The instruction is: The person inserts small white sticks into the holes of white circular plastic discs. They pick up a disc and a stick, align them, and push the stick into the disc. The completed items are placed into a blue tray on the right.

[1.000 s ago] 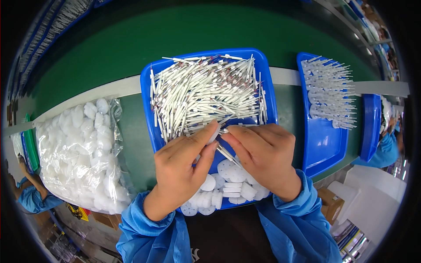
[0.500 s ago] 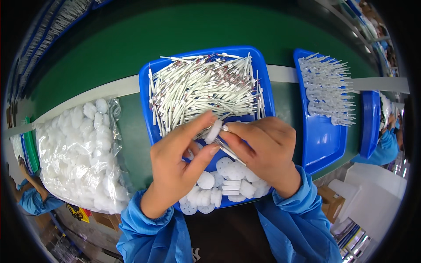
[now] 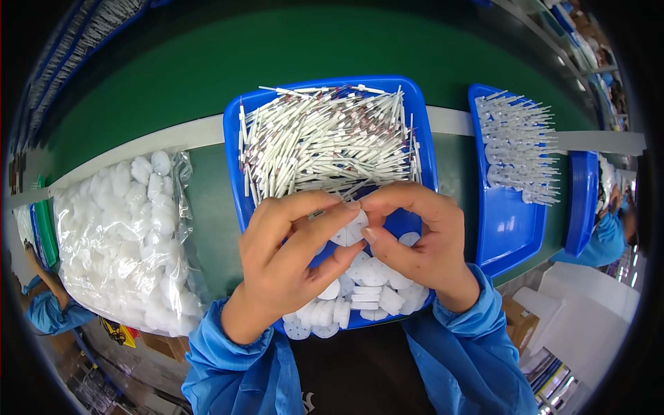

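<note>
Over the blue tray (image 3: 230, 138), my left hand (image 3: 294, 252) pinches a white round plastic disc (image 3: 351, 230) between thumb and fingers, its dotted flat face turned up. My right hand (image 3: 425, 235) meets it from the other side, thumb and forefinger closed at the disc's edge. Whether a thin stick is also between those fingertips is hidden. Beyond both hands lies a heap of thin white sticks (image 3: 325, 138) with dark and reddish ends. Loose white discs (image 3: 370, 273), some stacked on edge, fill the near end of the tray below my hands.
Left of the tray, a clear plastic bag (image 3: 121, 242) bulges with white discs. At right, a blue tray (image 3: 512, 235) holds rows of discs with sticks standing out (image 3: 515, 142). Another blue tray (image 3: 582, 200) sits farther right. Co-workers in blue sleeves (image 3: 59, 311) show at both sides.
The disc has turned from edge-on to showing its flat face. The sticks seen beneath my right fingers no longer show. My right forefinger has lifted into an arch.
</note>
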### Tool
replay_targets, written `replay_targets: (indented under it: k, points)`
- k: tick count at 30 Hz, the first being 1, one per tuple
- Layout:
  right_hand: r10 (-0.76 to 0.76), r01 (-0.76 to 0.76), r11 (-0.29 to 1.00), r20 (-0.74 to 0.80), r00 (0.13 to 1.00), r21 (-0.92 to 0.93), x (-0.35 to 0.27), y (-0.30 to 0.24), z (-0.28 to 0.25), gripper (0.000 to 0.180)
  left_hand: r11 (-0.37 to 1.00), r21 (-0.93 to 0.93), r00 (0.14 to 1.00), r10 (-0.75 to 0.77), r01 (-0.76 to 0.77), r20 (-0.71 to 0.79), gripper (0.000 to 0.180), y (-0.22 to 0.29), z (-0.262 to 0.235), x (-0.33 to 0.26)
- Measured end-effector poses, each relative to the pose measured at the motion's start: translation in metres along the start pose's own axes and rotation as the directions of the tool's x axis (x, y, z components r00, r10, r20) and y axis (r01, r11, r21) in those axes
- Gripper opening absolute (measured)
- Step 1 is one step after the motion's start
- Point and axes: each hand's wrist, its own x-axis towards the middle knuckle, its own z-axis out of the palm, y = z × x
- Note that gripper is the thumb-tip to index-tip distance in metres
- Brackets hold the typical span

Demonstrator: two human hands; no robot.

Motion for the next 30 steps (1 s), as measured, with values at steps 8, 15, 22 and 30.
replay_targets:
  k: [8,15,22,30]
  points:
    - [-0.016,0.015,0.999,0.042,0.999,0.033,0.001,-0.001,0.000,0.035,0.985,0.143,0.994,0.103,-0.096,-0.045,0.052,0.001,0.002,-0.001]
    - [-0.040,0.041,0.999,0.030,0.999,-0.011,0.002,-0.003,0.004,0.035,0.977,0.182,0.989,0.128,-0.114,-0.068,0.052,0.003,0.005,-0.002]
    - [-0.022,0.002,0.976,0.087,0.996,0.219,-0.004,0.012,0.002,0.040,0.981,0.171,0.989,0.113,-0.097,-0.090,0.050,0.005,0.004,-0.002]
    - [0.006,-0.021,0.981,0.078,0.997,0.194,-0.003,0.004,0.000,0.036,0.983,0.130,0.989,0.135,-0.126,-0.058,0.048,0.003,0.004,-0.003]
